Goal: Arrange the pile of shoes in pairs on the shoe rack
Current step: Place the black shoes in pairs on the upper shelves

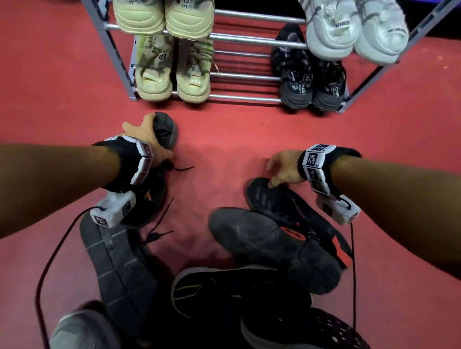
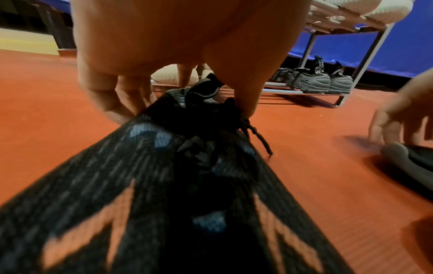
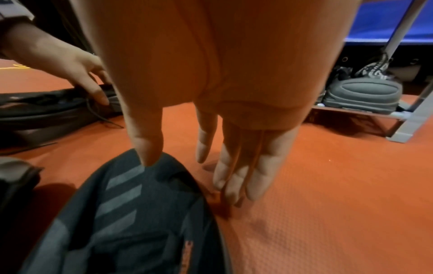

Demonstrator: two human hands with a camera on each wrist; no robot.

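The left hand [image 1: 145, 138] is gripping a black shoe [image 1: 153, 184] near its toe, fingers on one side and thumb on the other, as the left wrist view shows; the shoe is lying on the red floor [image 1: 227, 134] just in front of the rack [image 1: 250, 39]. The right hand [image 1: 282, 169] is reaching with near-straight fingers [image 3: 234, 178] onto the toe of a striped shoe [image 1: 272, 199], thumb touching it, nothing yet clasped; that shoe is resting against a sole-up shoe [image 1: 273, 246] in the pile [image 1: 266, 313].

Risks, as judged: the two shoes are differing in markings, orange on the left one and grey stripes on the right, so a mismatched pair is possible; a toe-only hold is leaving the heel free to swing and slip; loose laces [image 1: 163, 218] are trailing and may snag on neighbours or rack bars; lifting the striped shoe may be disturbing the sole-up shoe beside it; the rack is already carrying four pairs, with free bars only between them, so crowding may knock those pairs askew.
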